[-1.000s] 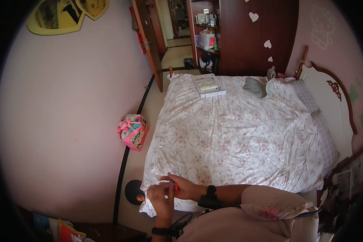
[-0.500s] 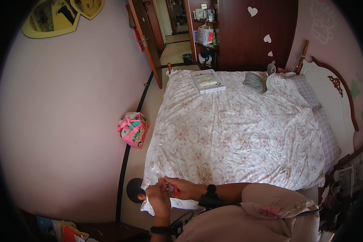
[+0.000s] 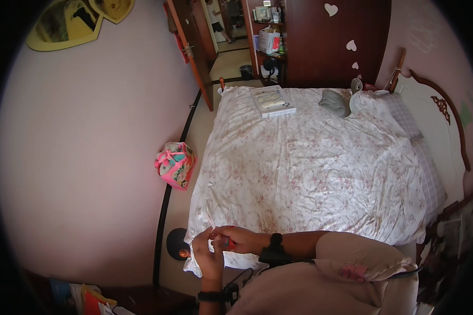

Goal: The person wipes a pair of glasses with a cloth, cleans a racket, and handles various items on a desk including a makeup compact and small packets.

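Over the near left corner of the bed, my two hands meet. My right hand [image 3: 243, 238] is curled around a small red item [image 3: 229, 243], whose kind I cannot make out; only part of it shows between the fingers. My left hand [image 3: 207, 257] is close against the right one, its fingers bent and thumb drawn in at the item's left end. A pale bit shows between the left fingertips, too small to name. Beneath both hands spreads the white floral bedspread [image 3: 305, 178].
On the bed's far side lie a flat white box [image 3: 278, 112] and a grey-green folded item [image 3: 333, 103]. A pink floral bag [image 3: 180, 165] stands on the floor by the wall. Beyond the open wooden door [image 3: 190, 50], a person [image 3: 215, 20] is in the hallway.
My left hand's fingers have loosened slightly, with a wider gap by the thumb. A person has come into sight in the hallway. The view has shifted a little.
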